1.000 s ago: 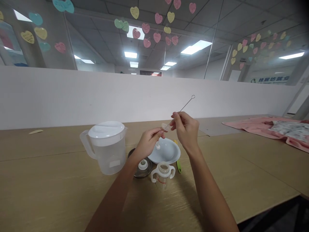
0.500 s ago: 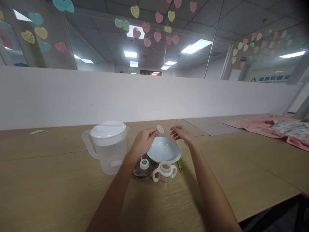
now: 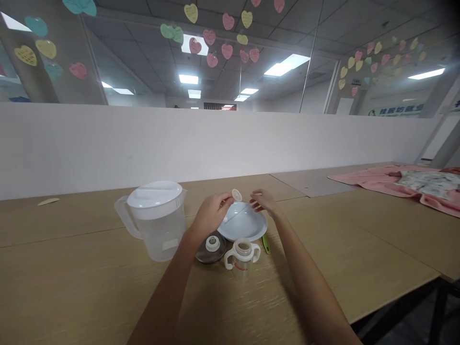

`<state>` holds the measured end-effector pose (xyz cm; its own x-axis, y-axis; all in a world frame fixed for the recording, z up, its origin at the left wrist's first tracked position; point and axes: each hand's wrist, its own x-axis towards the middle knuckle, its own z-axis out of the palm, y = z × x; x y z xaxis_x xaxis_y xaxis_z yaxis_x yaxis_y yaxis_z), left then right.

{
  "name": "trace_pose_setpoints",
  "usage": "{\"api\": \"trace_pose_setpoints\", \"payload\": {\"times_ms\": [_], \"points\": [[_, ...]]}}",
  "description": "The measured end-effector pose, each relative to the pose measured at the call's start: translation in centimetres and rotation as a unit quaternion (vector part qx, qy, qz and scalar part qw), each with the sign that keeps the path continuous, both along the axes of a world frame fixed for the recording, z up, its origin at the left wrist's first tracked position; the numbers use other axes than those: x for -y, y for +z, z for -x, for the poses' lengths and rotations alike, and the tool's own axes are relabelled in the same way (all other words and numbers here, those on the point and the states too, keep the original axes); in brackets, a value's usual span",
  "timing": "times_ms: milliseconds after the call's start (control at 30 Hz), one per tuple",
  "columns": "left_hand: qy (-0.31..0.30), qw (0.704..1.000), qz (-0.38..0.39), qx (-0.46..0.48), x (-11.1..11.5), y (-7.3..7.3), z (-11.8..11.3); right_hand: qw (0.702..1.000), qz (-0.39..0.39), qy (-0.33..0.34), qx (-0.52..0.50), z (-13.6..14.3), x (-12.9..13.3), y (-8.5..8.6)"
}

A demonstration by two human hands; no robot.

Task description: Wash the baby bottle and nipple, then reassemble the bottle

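My left hand [image 3: 214, 210] pinches a small pale round disc [image 3: 236, 195] above the far left rim of a white bowl [image 3: 241, 232]. Over the bowl's far right side, my right hand [image 3: 263, 200] holds a thin clear straw-like tube [image 3: 235, 214], which slants down to the left over the bowl. In front of the bowl stands a clear bottle [image 3: 242, 258] with two white handles and an open top. Left of it, a white ring-shaped cap [image 3: 212, 243] sits on a dark metal dish [image 3: 204, 254].
A lidded clear pitcher [image 3: 160, 230] stands left of my left forearm. A green handle [image 3: 266, 244] lies right of the bowl. A pink cloth [image 3: 377, 179] with patterned fabric is at the far right. A pale oval piece [image 3: 48, 201] lies far left, near the white partition [image 3: 143, 143].
The thin tube in my right hand has swung from pointing upward to slanting down left over the bowl. The camera view has shifted slightly. My left hand still pinches the disc.
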<state>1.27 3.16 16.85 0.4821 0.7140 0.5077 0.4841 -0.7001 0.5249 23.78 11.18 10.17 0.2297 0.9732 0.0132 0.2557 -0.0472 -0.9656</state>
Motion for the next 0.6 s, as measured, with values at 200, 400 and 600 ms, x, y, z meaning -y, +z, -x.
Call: {"api": "trace_pose_setpoints", "payload": {"times_ms": [200, 400, 600], "points": [[-0.016, 0.999, -0.003, 0.047, -0.2, -0.2, -0.2, 0.993, -0.070, 0.094, 0.004, 1.7, 3.9, 4.8], [-0.042, 0.976, 0.081, 0.199, -0.1, 0.1, -0.4, 0.944, -0.218, 0.240, 0.062, 4.9, 9.6, 9.3], [-0.047, 0.930, 0.173, 0.322, -0.5, -0.7, -1.2, 0.950, -0.210, 0.230, 0.034, 5.2, 9.2, 8.9]]}}
